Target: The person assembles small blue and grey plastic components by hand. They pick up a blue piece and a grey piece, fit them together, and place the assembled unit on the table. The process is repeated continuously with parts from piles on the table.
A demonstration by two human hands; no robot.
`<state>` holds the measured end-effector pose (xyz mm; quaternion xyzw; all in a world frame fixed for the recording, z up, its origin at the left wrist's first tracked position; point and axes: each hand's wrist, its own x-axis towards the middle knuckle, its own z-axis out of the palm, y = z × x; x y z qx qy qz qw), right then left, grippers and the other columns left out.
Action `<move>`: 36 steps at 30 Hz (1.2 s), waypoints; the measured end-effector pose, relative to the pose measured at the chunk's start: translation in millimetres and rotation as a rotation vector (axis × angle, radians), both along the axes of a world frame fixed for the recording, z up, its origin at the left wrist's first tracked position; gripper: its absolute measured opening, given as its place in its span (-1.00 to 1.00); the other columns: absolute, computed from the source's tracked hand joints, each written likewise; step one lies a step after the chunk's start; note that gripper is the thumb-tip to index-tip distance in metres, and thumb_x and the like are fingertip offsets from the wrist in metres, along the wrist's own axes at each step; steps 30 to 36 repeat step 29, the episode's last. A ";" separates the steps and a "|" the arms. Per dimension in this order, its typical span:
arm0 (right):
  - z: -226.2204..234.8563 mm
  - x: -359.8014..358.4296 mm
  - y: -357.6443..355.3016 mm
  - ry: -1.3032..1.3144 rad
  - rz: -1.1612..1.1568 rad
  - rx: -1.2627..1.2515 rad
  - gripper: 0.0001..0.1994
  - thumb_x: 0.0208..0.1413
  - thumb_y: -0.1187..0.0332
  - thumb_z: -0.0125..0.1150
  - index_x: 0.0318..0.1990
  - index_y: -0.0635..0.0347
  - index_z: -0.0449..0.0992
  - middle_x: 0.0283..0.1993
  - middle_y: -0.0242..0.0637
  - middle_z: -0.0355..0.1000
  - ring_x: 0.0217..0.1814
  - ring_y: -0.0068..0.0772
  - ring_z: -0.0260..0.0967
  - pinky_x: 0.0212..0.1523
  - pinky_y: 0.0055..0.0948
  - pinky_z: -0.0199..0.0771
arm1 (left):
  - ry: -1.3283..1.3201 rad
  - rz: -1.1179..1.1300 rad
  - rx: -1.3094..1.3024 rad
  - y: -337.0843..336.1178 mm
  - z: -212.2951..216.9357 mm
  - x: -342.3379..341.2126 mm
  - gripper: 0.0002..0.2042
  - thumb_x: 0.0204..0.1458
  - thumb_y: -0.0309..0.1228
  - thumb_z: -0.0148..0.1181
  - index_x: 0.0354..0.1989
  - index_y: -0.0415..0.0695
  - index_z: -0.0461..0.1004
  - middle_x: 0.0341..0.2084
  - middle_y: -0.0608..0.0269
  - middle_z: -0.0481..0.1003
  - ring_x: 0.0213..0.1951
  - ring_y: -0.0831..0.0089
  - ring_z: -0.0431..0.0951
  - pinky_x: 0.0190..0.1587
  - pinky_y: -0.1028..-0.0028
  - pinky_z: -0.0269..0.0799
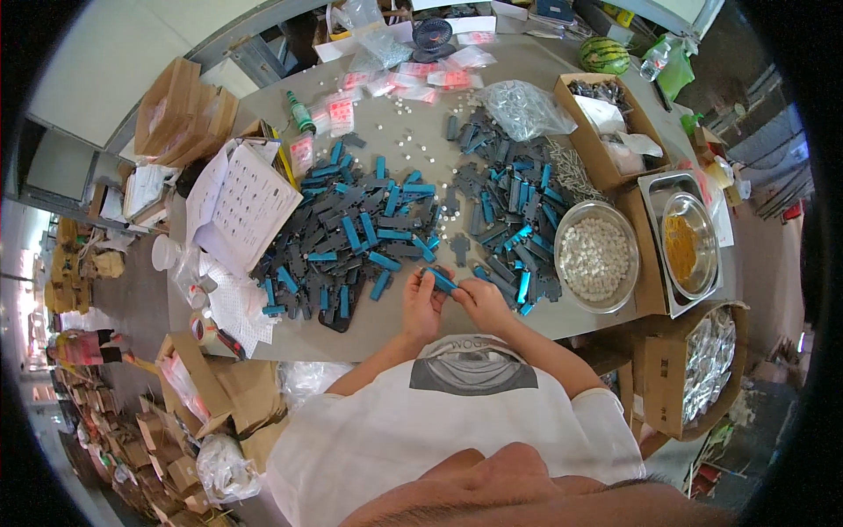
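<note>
Both hands meet at the near edge of the table around one small blue and dark grey part (441, 280). My left hand (423, 305) grips its left end between thumb and fingers. At its other end, the fingers of my right hand (483, 301) are closed on the same part. To the left spreads a large pile of similar blue and grey parts (351, 233). Another pile (518, 211) of grey and blue pieces lies to the right, close to my right hand. A dark phone-like object (338, 316) is partly covered by the left pile.
A steel bowl of white pellets (599, 255) stands right, beside a metal bowl with yellow contents (689, 244). Behind are a cardboard box (606, 132), a clear plastic bag (527, 110) and a watermelon (604, 55). Printed sheets (250, 202) lie left; small red-printed bags (413, 79) lie far back.
</note>
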<state>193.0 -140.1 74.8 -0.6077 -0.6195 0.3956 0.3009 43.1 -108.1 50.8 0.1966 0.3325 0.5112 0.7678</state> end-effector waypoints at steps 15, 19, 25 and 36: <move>-81.1 -18.5 85.5 -0.515 -0.134 -0.227 -0.57 -0.09 0.44 0.20 -0.02 0.20 0.23 0.10 0.08 0.07 -0.17 0.16 0.39 -0.17 -0.13 0.48 | 1.658 0.354 1.065 163.6 6.3 -36.0 -0.72 -0.06 -0.47 0.19 -0.13 -0.19 0.42 -0.22 0.02 0.41 -0.24 0.08 0.45 -0.19 0.18 0.39; -89.0 -17.5 82.5 -0.606 -0.090 -0.230 -0.51 -0.07 0.49 0.13 0.09 0.18 0.21 0.21 0.09 -0.04 0.12 0.22 0.12 0.09 -0.07 0.22 | 1.403 -0.343 0.927 156.9 -30.5 48.5 -0.69 -0.10 -0.40 0.22 -0.18 -0.23 0.38 -0.29 -0.05 0.46 -0.22 -0.02 0.47 -0.18 0.16 0.39; -88.4 -18.0 75.7 -0.652 0.040 -0.258 -0.36 0.00 0.44 0.00 0.30 0.19 0.01 0.31 0.09 -0.11 0.23 0.16 -0.02 0.21 -0.11 0.07 | 1.582 -0.639 0.734 163.7 -62.6 123.2 -0.64 -0.13 -0.51 0.23 -0.16 -0.38 0.31 -0.28 -0.26 0.46 -0.28 -0.14 0.54 -0.29 0.09 0.52; -81.3 -10.6 79.2 -0.565 0.013 -0.212 -0.32 0.00 0.44 0.00 0.33 0.13 -0.04 0.32 0.05 -0.10 0.31 0.07 -0.09 0.23 -0.04 0.04 | 1.584 -0.748 0.612 167.9 -61.5 129.0 -0.57 -0.13 -0.48 0.25 -0.08 -0.39 0.30 -0.23 -0.27 0.46 -0.24 -0.14 0.53 -0.24 0.13 0.53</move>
